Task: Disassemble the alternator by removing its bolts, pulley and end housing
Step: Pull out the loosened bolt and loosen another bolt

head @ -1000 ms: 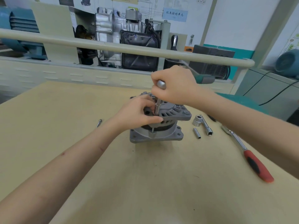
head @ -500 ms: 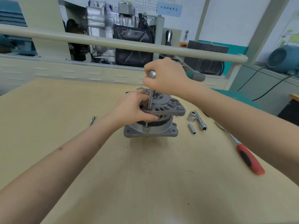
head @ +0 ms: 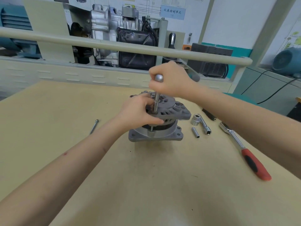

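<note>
A grey alternator (head: 164, 126) stands upright in the middle of the wooden bench (head: 146, 185), its vented end housing (head: 172, 111) on top. My left hand (head: 138, 111) grips the near left edge of that housing. My right hand (head: 171, 80) is closed around a ratchet wrench whose round head (head: 158, 77) sits above a long socket extension (head: 156, 103) standing straight down on a through bolt (head: 151, 129) at the housing's near rim. The wrench's green handle (head: 194, 77) sticks out to the right behind my hand. One removed long bolt (head: 94, 127) lies to the left.
Right of the alternator lie a large socket (head: 195, 119), a slim socket (head: 195, 132), an extension bar (head: 205, 126) and a red-handled ratchet (head: 247, 154). A beige rail (head: 114, 46) runs behind the bench, with an engine display stand (head: 122, 38) beyond it.
My view has shifted slightly between frames. Both hands keep their grips on the alternator and the wrench; the wrench handle still points right. Nothing has come off.
</note>
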The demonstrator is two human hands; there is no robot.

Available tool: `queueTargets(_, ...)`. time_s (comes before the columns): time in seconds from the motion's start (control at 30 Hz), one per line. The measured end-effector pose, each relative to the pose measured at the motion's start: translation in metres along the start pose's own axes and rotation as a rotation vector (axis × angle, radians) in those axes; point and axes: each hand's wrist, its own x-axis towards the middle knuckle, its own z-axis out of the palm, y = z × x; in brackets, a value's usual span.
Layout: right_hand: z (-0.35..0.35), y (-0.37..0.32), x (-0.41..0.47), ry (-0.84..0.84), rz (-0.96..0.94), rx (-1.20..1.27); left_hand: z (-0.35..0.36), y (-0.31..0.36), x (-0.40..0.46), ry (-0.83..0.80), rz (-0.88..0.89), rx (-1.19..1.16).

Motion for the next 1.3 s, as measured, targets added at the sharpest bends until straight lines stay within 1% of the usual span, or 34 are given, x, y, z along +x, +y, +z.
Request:
queueTargets(0.07, -0.001, 0.002, 0.007, -0.005, 0.061, -0.017, -0.001, 0.001, 0.004, 0.012, -0.007, -0.031)
queueTargets(0.13, 0.004, -0.001, 0.000, 0.049, -0.005, -0.084, -0.003, -0.002, 0.004, -0.034, -0.005, -0.042)
queueTargets(0.2, 0.007, -0.002, -0.008, 0.065, -0.067, -0.072, -0.002, -0.005, 0.002, -0.057, 0.002, -0.041)
queueTargets(0.23, 0.005, -0.001, -0.008, 0.055, -0.043, -0.039, -0.001, -0.003, 0.003, -0.050, 0.006, -0.046)
queueTargets(0.3, 0.000, 0.008, -0.001, 0.015, 0.065, 0.009, 0.001, 0.004, 0.007, -0.034, 0.001, -0.060)
queueTargets(0.33, -0.002, 0.011, 0.003, 0.015, 0.106, -0.008, 0.001, 0.005, 0.011, -0.026, -0.003, -0.060)
queueTargets(0.4, -0.002, 0.013, 0.004, 0.021, 0.131, -0.052, 0.002, 0.008, 0.013, -0.030, 0.001, -0.046)
queueTargets(0.63, -0.002, 0.005, -0.014, 0.091, -0.041, -0.166, 0.003, 0.008, 0.008, -0.053, -0.007, -0.042)
queueTargets(0.73, -0.001, 0.004, -0.016, 0.069, -0.072, -0.186, 0.003, 0.007, 0.006, -0.058, -0.019, -0.052)
queueTargets(0.8, 0.000, 0.005, -0.013, 0.074, -0.039, -0.162, 0.004, 0.007, 0.007, -0.047, -0.021, -0.056)
queueTargets(0.9, 0.002, 0.011, -0.007, 0.055, 0.083, -0.056, 0.007, 0.007, 0.010, -0.043, -0.020, -0.049)
queueTargets(1.1, -0.003, 0.012, -0.003, -0.021, 0.149, 0.050, 0.009, 0.008, 0.008, -0.025, -0.016, -0.037)
queueTargets(1.2, -0.004, 0.008, -0.003, -0.035, 0.175, 0.055, 0.008, 0.008, 0.008, -0.019, -0.014, -0.032)
queueTargets(1.3, -0.004, 0.006, -0.008, 0.013, 0.221, -0.001, 0.009, 0.009, 0.009, -0.014, -0.020, -0.032)
